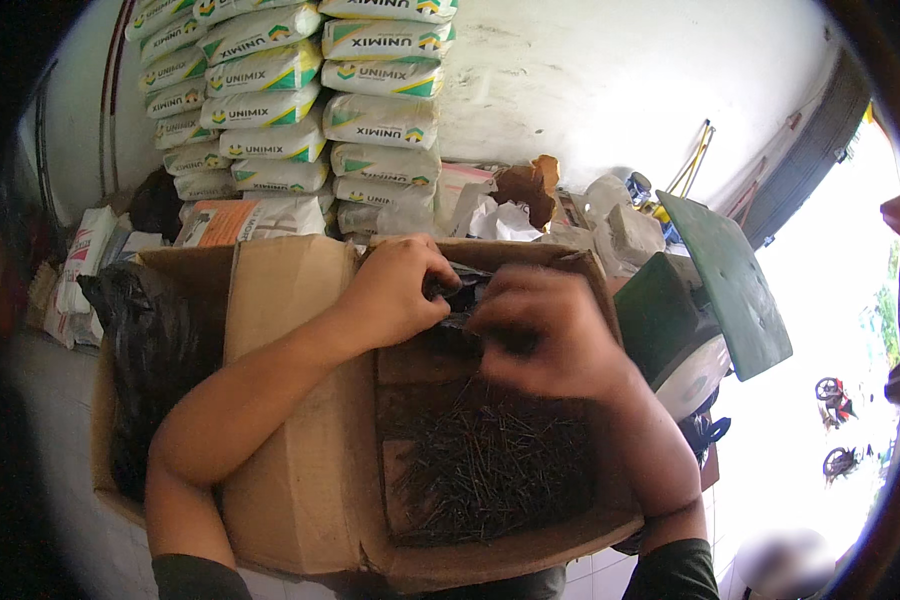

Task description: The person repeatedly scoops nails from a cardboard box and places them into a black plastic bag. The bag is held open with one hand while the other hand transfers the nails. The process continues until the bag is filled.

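My left hand (401, 289) reaches over the far side of an open cardboard box (457, 566), fingers closed on the edge of a black plastic bag (463, 294). To its right, my right hand (547, 334) is curled beside the same plastic. It is blurred, so whether it pinches the bag cannot be told. Below both hands, a loose heap of dark metal nails (495, 465) covers the box floor.
Another black plastic bag (150, 360) fills the left compartment, past a cardboard flap (292, 420). Stacked cement-type sacks (382, 120) stand against the wall. At right is what looks like a green weighing scale (727, 285). Parked motorcycles (836, 397) are outside.
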### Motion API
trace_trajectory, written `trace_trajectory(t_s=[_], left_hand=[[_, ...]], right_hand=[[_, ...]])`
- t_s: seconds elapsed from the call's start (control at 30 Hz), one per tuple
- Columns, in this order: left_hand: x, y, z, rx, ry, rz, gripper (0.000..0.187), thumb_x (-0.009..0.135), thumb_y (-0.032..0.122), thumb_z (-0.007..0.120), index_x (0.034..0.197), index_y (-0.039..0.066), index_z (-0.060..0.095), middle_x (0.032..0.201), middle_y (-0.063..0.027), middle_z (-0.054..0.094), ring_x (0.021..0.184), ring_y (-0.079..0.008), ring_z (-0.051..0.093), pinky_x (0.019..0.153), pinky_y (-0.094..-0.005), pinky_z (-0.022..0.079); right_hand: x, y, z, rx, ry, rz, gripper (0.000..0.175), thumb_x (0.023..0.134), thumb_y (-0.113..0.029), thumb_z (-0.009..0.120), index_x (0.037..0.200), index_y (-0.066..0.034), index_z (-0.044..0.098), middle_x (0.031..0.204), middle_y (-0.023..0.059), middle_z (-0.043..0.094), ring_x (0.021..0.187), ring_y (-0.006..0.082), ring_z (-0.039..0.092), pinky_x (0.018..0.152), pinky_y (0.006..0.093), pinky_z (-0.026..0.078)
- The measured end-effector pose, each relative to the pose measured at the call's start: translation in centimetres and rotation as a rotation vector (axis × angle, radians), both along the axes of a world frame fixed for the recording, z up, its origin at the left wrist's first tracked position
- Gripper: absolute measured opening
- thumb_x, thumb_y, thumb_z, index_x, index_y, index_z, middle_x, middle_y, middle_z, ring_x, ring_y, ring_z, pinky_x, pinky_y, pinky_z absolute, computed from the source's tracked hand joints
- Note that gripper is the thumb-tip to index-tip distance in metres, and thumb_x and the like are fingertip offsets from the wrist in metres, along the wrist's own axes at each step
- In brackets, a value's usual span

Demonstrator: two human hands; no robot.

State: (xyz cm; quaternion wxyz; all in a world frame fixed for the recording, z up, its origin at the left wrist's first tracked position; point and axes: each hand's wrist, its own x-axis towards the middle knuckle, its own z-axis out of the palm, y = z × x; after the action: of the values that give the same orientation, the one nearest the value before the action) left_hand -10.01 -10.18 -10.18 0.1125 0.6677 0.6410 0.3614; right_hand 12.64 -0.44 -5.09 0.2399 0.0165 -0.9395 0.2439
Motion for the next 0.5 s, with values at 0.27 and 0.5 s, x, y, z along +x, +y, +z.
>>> trace_trajectory(t_s=[0.27, 0.5], left_hand=[[0.7, -0.2, 0.3, -0.106, -0.198, -0.072, 0.041, 0.078, 0.006, 0.083, 0.120, 0.003, 0.083, 0.124, -0.0064, 0.065, 0.103, -0.0145, 0.070, 0.086, -0.0300, 0.059], [0.4, 0.0, -0.9, 0.082, 0.194, -0.103, 0.031, 0.088, 0.010, 0.072, 0.116, 0.000, 0.082, 0.123, -0.0177, 0.067, 0.106, -0.0339, 0.072, 0.092, -0.0441, 0.060]], right_hand=[[-1.5, 4.1, -3.0, 0.052, 0.121, -0.265, 0.021, 0.087, -0.005, 0.082, 0.107, 0.0010, 0.080, 0.101, 0.0164, 0.076, 0.094, 0.0340, 0.075, 0.086, 0.0422, 0.059], [-0.3, 4.2, -4.4, 0.277, -0.439, -0.415, 0.031, 0.086, -0.011, 0.082, 0.116, -0.0037, 0.080, 0.105, 0.0220, 0.077, 0.101, 0.0420, 0.075, 0.093, 0.0496, 0.061]])
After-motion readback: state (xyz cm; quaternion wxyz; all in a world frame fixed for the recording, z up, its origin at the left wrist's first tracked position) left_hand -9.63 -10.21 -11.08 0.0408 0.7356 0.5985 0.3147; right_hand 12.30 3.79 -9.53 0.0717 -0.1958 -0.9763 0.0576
